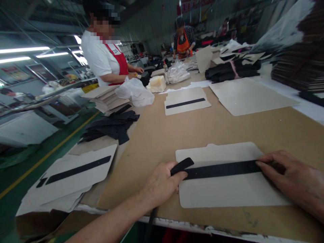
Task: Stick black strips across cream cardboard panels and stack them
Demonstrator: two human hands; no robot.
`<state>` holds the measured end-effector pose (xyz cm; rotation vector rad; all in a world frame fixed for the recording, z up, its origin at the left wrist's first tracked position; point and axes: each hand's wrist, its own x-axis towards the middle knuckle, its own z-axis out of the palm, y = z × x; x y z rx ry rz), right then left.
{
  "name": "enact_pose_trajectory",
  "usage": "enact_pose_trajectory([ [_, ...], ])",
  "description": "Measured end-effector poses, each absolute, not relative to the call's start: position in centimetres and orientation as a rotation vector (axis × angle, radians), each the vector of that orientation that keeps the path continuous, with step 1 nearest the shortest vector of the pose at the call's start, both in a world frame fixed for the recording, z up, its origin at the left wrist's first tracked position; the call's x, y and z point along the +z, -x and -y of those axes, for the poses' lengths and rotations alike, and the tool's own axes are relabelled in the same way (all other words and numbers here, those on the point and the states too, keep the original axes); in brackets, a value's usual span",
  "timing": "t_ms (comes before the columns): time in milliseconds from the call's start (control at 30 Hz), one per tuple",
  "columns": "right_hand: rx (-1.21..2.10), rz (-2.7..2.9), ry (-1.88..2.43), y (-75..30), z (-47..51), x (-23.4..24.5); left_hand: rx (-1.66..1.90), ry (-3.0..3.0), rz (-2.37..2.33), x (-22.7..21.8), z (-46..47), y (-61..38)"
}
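Observation:
A pale grey card panel (227, 192) lies flat near the front edge of the brown worktable (202, 131). A black strip (220, 169) runs across the panel from left to right. My left hand (162, 184) pinches the strip's left end, which curls up off the panel. My right hand (291, 175) rests on the strip's right end, its fingers lying flat and pressing it down on the panel.
A stack of finished panels with black strips (73, 175) lies at the left, with a pile of black strips (111, 126) behind it. Another panel (186, 101) and large card sheets (250, 96) lie further back. A person in a red apron (106, 57) works at the left.

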<state>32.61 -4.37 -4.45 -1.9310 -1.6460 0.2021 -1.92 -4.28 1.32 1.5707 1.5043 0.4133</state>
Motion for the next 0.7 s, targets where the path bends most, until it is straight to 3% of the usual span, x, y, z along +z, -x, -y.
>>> enact_pose_trajectory([
  [700, 0.030, 1.770, 1.978, -34.7, 4.0, -7.0, 0.430, -1.762, -1.717, 0.8, 3.4, 0.9],
])
